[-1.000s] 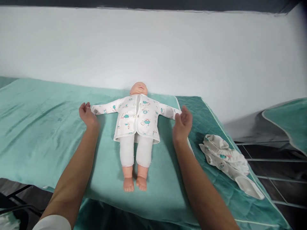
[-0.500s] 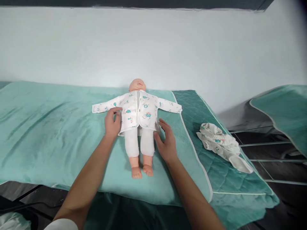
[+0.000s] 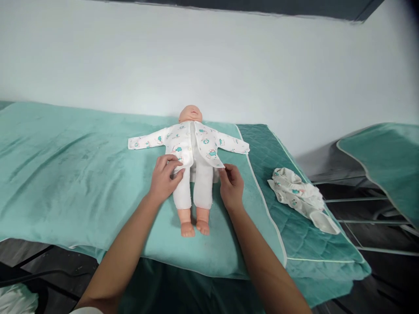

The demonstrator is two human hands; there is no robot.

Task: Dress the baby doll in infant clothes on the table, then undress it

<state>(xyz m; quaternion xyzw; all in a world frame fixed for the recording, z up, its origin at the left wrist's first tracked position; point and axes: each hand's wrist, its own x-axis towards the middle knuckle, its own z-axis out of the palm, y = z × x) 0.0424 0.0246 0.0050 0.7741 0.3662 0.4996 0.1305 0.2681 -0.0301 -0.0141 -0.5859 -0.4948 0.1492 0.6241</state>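
Here, my right hand (image 3: 232, 186) pinches a front corner of the printed jacket (image 3: 209, 146) on a doll (image 3: 203, 189) lying face-up on the green sheet (image 3: 81, 174); my left hand (image 3: 163, 179), loosely curled, covers the opposite corner, its grip impossible to tell. My forearms (image 3: 131, 244) run out of view below.

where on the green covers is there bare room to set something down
The widest bare patch is the light green cover left of the doll and left forearm. A smaller one is the dark quilted mat on the near side of the crumpled garment. Crowded: the jacket's lower front, with left hand and right hand there.
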